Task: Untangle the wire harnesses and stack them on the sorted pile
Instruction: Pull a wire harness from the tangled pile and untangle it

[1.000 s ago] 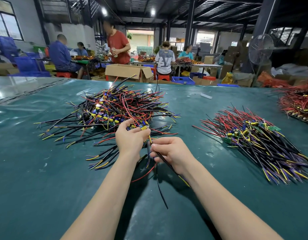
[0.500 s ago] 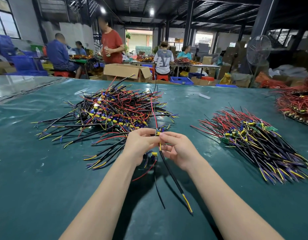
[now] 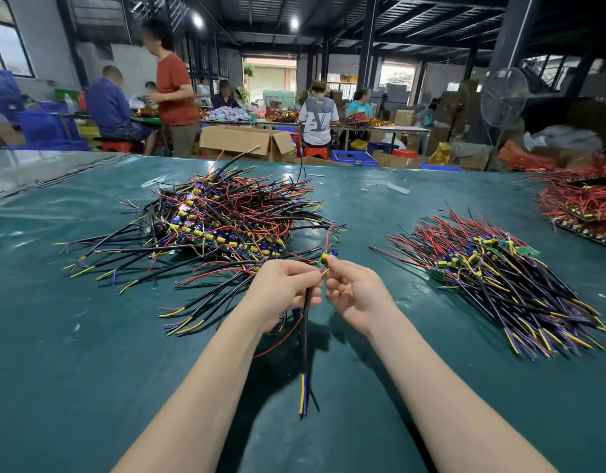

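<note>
Surroundings: tangled heap of black, red, yellow and blue wire harnesses point(image 3: 226, 227) lying left on the dark green table mat point(image 3: 90, 370); sorted pile of aligned harnesses point(image 3: 499, 278) lying right, well apart.
In the way: stray heap wires trailing under the left wrist.
Held harness: black-sheathed harness with a yellow part point(image 3: 306, 336) hanging between both hands.
Left hand point(image 3: 281, 288): fingers curling round the sheath.
Right hand point(image 3: 356, 291): fingertips pinching its yellow end.

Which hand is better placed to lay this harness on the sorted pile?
Right, probably. The right hand pinches the harness at its board end, and the sorted pile lies on that side; the left hand, also gripping it, is nearer the tangled heap.
</note>
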`<state>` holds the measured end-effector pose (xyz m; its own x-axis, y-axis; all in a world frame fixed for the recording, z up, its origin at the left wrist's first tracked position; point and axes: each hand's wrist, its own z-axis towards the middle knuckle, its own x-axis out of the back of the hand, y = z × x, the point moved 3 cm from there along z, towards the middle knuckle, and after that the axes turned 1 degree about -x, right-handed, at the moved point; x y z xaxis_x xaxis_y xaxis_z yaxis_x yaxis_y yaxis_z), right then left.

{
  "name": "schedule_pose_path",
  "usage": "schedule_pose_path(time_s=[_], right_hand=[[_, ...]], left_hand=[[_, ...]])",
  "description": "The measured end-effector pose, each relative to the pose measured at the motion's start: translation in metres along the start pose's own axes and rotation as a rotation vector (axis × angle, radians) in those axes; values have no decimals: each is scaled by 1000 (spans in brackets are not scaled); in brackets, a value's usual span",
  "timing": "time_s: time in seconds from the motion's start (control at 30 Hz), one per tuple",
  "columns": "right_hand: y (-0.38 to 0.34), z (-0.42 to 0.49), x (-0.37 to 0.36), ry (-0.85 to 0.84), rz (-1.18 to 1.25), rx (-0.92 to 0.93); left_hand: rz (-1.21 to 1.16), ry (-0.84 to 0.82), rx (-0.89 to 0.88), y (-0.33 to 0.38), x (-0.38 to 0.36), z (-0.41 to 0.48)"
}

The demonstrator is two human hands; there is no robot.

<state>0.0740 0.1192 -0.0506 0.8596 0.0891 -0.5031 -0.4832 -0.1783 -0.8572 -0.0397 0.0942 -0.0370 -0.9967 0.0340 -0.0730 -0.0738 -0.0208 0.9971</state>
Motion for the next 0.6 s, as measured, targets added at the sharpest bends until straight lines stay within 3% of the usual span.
schedule_pose_path(time_s=[0.17,0.6], right_hand=[[3,0,1,-94,45,-22],[11,2,0,-100,-24,64]], left_hand=[[-12,17,-22,0,-2,-1],[43,-59,21,3,2,0]])
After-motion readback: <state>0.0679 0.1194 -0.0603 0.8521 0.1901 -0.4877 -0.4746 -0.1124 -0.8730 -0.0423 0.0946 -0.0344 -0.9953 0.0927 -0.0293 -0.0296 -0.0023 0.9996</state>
